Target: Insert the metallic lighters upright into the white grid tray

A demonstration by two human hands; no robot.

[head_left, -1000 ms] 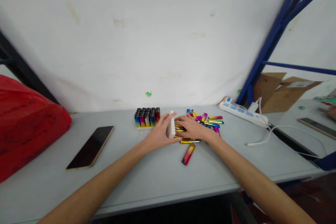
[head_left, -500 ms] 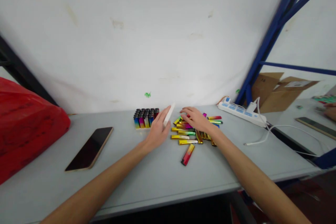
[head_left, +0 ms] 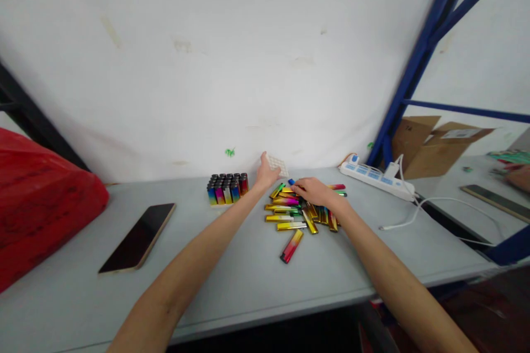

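Note:
My left hand (head_left: pixel 265 175) holds a small white gridded tray (head_left: pixel 277 165) tilted up near the wall, just behind a heap of several colourful lighters (head_left: pixel 295 210) lying on the grey table (head_left: pixel 232 270). My right hand (head_left: pixel 317 192) rests on top of the heap, fingers closed on one with a blue end (head_left: pixel 291 182). One red-yellow lighter (head_left: pixel 291 246) lies apart, nearer to me. Left of the heap stands a filled tray of upright lighters (head_left: pixel 226 188) with black caps.
A dark phone (head_left: pixel 138 237) lies left on the table, a red plastic bag (head_left: pixel 39 204) at the far left. A white power strip (head_left: pixel 377 177) with a white cable (head_left: pixel 430 210) sits right, by a blue rack post (head_left: pixel 409 74). Cardboard boxes (head_left: pixel 434 143) stand beyond.
My left hand lifted the white tray off the heap and carried it back toward the wall, uncovering the lighters. My right hand shifted over the heap's far side.

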